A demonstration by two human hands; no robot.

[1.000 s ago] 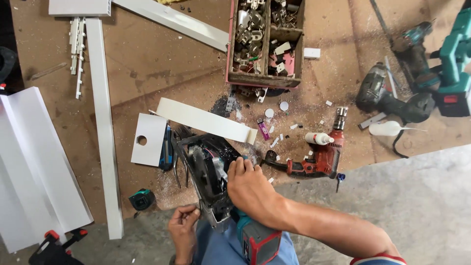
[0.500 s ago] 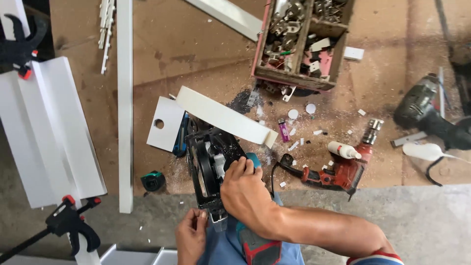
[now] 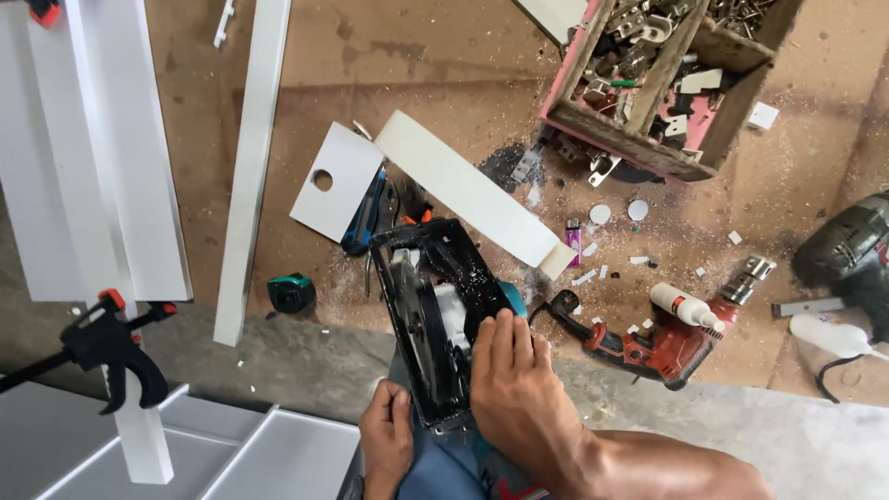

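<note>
Right hand [image 3: 514, 375] flat on circular saw [image 3: 435, 319] | left hand [image 3: 387, 443] grips its base | wooden crate [image 3: 639, 139] — metal hardware [image 3: 639, 46]

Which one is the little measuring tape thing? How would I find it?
Start at the long white strip lying on the brown board. Near its lower end, just right of it, sits the tape measure. It is small, squat and teal-and-black, unlike the flat white panel with a hole above it.
</note>
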